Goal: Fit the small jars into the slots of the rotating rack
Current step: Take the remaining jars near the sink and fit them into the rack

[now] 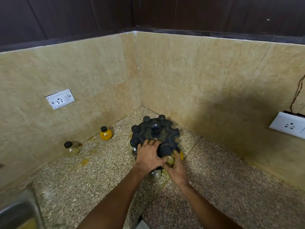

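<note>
You will find nothing to read here: no words, labels, brands or numbers can be made out on any surface in this view.

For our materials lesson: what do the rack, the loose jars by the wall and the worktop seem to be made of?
Rack: probably moulded plastic, matt black with dull highlights. Yellow-filled jar and near-empty jar: clear glass or plastic, since the contents show through; black caps look plastic. Worktop: speckled stone, likely polished granite, going by its grain.
</note>
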